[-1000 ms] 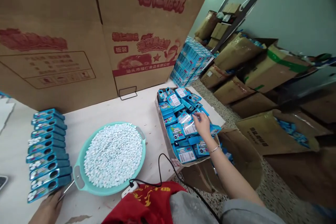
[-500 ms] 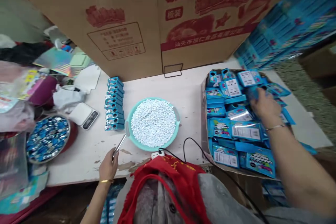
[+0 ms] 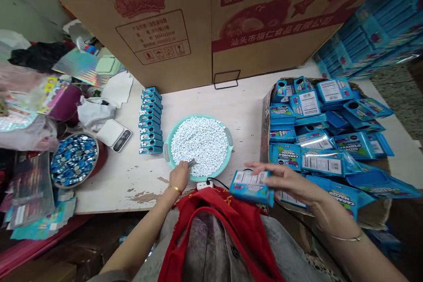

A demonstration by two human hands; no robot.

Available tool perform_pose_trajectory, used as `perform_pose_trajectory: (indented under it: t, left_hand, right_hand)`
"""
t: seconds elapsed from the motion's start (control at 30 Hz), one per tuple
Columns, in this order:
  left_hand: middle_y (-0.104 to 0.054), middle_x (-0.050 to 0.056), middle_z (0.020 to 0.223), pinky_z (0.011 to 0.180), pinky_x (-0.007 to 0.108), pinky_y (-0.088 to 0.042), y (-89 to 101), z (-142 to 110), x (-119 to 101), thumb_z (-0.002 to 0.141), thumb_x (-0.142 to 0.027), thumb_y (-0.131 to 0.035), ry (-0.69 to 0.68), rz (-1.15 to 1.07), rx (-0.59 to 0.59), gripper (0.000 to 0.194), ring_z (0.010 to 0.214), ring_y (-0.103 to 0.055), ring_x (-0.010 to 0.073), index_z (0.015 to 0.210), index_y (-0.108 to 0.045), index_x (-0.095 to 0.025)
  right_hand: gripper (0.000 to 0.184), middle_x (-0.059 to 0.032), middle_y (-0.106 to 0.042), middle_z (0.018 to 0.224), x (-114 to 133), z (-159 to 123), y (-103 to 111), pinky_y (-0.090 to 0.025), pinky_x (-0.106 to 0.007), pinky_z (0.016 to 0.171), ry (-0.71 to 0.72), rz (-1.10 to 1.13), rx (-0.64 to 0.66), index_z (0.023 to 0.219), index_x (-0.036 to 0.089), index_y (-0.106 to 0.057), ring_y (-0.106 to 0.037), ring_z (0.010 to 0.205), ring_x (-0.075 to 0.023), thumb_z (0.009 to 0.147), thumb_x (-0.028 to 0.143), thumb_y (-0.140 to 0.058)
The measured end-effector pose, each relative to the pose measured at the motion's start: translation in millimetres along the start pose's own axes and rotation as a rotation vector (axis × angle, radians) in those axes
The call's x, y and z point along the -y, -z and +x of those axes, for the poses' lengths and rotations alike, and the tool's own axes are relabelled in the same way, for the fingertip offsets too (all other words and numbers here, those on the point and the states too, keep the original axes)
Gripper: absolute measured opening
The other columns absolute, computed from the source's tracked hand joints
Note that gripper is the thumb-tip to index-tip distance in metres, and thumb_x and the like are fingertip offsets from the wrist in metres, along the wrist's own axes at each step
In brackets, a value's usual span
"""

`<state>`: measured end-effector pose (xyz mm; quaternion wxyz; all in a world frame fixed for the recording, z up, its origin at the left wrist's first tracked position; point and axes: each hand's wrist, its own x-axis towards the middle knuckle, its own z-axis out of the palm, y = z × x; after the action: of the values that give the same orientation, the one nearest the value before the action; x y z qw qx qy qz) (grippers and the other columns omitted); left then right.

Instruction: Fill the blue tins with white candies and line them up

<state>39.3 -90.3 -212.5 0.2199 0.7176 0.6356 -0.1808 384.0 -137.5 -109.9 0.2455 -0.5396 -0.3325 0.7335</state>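
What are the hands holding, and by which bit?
The right hand holds a blue packet by the end nearest its palm. The left hand grips a metal tool by the end away from the white pieces.

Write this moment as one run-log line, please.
left hand: holds metal tool at white pellets | right hand: holds blue pack | turquoise basin: contains pellets
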Motion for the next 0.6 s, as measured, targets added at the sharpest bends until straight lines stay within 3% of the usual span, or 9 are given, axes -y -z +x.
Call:
perform_pose_trajectory:
  t: [0.1,0.17,0.23,0.3,0.37,0.43,0.5,0.6]
  left_hand:
    - [-0.061,0.012,0.115,0.076,0.030,-0.046,-10.4,23,-16,0.098,-0.029,-0.043,-0.018,-0.093,-0.071,0.023,0.097,-0.064,0.0218,0.114,-0.055,-0.018]
    - [-0.060,0.012,0.118,0.078,0.030,-0.046,-16.7,33,-22,0.098,-0.029,-0.042,-0.022,-0.152,-0.104,0.025,0.100,-0.063,0.0220,0.118,-0.053,-0.019]
    - [-0.060,0.011,0.119,0.079,0.030,-0.045,-21.4,40,-29,0.098,-0.029,-0.041,-0.018,-0.191,-0.119,0.026,0.102,-0.062,0.0223,0.119,-0.052,-0.019]
    - [-0.060,0.012,0.121,0.079,0.031,-0.045,-24.2,47,-36,0.099,-0.030,-0.040,-0.021,-0.216,-0.129,0.026,0.104,-0.062,0.0227,0.120,-0.051,-0.019]
    - [-0.059,0.013,0.122,0.080,0.031,-0.045,-25.5,54,-41,0.099,-0.029,-0.039,-0.026,-0.228,-0.134,0.026,0.105,-0.061,0.0230,0.119,-0.051,-0.019]
    - [-0.058,0.013,0.122,0.080,0.032,-0.046,-25.7,60,-44,0.098,-0.029,-0.040,-0.039,-0.232,-0.131,0.025,0.105,-0.061,0.0234,0.118,-0.051,-0.018]
    - [-0.059,0.013,0.121,0.081,0.032,-0.046,-25.1,65,-41,0.098,-0.030,-0.042,-0.060,-0.236,-0.122,0.025,0.105,-0.061,0.0234,0.117,-0.052,-0.017]
    - [-0.060,0.012,0.121,0.083,0.031,-0.046,-23.4,66,-33,0.097,-0.031,-0.045,-0.092,-0.235,-0.110,0.026,0.105,-0.061,0.0230,0.117,-0.052,-0.017]
  right_hand:
    - [0.067,-0.0143,-0.057,0.136,-17,-1,-9,-0.057,-0.028,0.059,0.000,0.056,0.307,0.120,0.022,-0.064,-0.070,0.089,-0.0226,0.062,0.052,-0.082]
    - [0.080,-0.0122,-0.062,0.128,-23,-3,-11,-0.058,-0.032,0.075,0.015,0.075,0.375,0.133,0.024,-0.055,-0.069,0.100,-0.0233,0.062,0.049,-0.083]
    - [0.079,-0.0092,-0.069,0.113,-28,-2,-15,-0.058,-0.031,0.075,-0.013,0.058,0.384,0.137,0.024,-0.051,-0.070,0.092,-0.0204,0.067,0.046,-0.081]
    - [0.066,-0.0056,-0.072,0.096,-33,3,-22,-0.057,-0.028,0.064,-0.036,0.019,0.328,0.130,0.022,-0.056,-0.070,0.075,-0.0170,0.072,0.044,-0.078]
    - [0.051,-0.0041,-0.072,0.089,-38,12,-29,-0.058,-0.030,0.067,-0.004,-0.011,0.209,0.116,0.020,-0.064,-0.069,0.073,-0.0177,0.074,0.046,-0.076]
    - [0.045,-0.0056,-0.073,0.098,-40,28,-31,-0.058,-0.038,0.081,0.085,-0.012,0.043,0.109,0.019,-0.067,-0.070,0.088,-0.0224,0.075,0.049,-0.073]
    - [0.049,-0.0085,-0.069,0.119,-34,52,-24,-0.053,-0.046,0.095,0.223,-0.031,-0.116,0.114,0.021,-0.065,-0.066,0.108,-0.0278,0.077,0.053,-0.070]
    - [0.051,-0.0090,-0.048,0.148,-14,108,-6,-0.034,-0.052,0.113,0.497,-0.204,-0.315,0.111,0.022,-0.067,-0.039,0.140,-0.0322,0.075,0.058,-0.069]
